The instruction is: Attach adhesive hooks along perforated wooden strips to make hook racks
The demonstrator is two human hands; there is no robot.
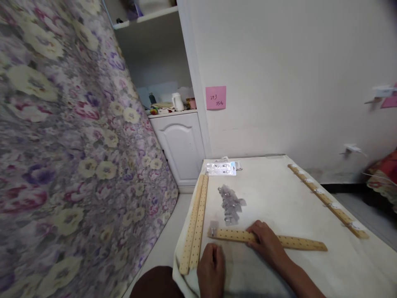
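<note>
A narrow wooden strip (300, 243) with a row of holes lies across the near part of the table. My right hand (266, 242) grips it around the middle, fingers at its edges. At the strip's left end sits a small shiny metal piece (213, 231) with a clear plastic bit. Just below that end, my left hand (211, 267) is curled closed; whatever may be inside it is hidden. Beyond the strip lies a loose pile of small metal pieces in clear plastic bags (230, 205).
Two perforated wooden strips (194, 225) lie along the table's left edge. Another strip (328, 203) with several white pieces runs along the right edge. Flat clear packages (221, 168) lie at the far left corner. A flowered curtain (93, 165) hangs at left; a wall stands behind.
</note>
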